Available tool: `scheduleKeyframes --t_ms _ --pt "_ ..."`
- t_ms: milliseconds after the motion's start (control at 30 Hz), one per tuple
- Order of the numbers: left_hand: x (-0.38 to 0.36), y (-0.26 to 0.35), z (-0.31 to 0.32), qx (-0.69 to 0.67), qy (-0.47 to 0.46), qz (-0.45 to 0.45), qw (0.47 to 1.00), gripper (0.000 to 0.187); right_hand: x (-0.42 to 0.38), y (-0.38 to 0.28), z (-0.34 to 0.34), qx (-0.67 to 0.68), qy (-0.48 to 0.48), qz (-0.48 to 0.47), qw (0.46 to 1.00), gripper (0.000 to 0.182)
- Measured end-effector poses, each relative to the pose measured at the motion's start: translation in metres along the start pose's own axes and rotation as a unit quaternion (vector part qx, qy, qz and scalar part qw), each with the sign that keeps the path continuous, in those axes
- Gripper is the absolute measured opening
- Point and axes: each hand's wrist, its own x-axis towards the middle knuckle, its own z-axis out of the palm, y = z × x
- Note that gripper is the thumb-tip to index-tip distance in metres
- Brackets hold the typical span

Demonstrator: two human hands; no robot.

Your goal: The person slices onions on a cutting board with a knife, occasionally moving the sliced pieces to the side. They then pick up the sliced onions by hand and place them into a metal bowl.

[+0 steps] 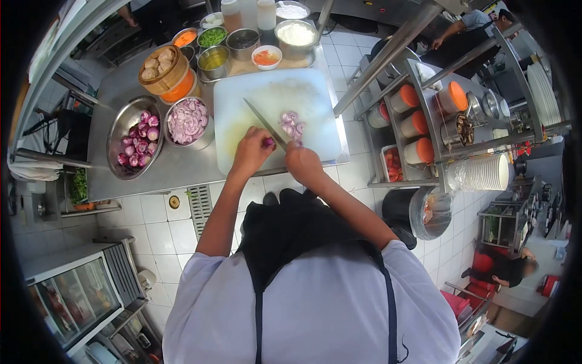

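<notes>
My right hand (303,162) is closed round the handle of a kitchen knife (262,119), its blade pointing away and to the left over a white cutting board (242,85). Pressed to the board beside the blade, my left hand (251,151) grips a piece of red onion (268,142). Right of the blade lies a small pile of sliced red onion (291,124). A metal pot of sliced onion (188,121) stands left of the board. Further left, whole peeled red onions (143,136) fill part of a steel bowl (115,155).
Behind the board stand a bamboo steamer (163,76) of dumplings, a pot of yellow liquid (214,60), a bowl of chopped greens (211,37) and squeeze bottles (267,15). To the right, a rack (394,124) holds orange-lidded containers (418,124). A lined bin (431,212) stands below. Other people work farther off.
</notes>
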Motion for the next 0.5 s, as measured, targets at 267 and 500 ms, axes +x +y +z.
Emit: scheduleKeyframes --t_ms 267,500 --pt "-0.012 0.003 0.011 0.023 0.009 0.076 0.997 0.022 -0.005 -0.022 -0.032 -0.070 -0.071 0.018 0.995 0.014" --pt "-0.010 0.003 0.009 0.017 0.010 0.079 0.997 0.017 0.006 -0.017 -0.009 -0.053 -0.040 0.010 0.998 0.014"
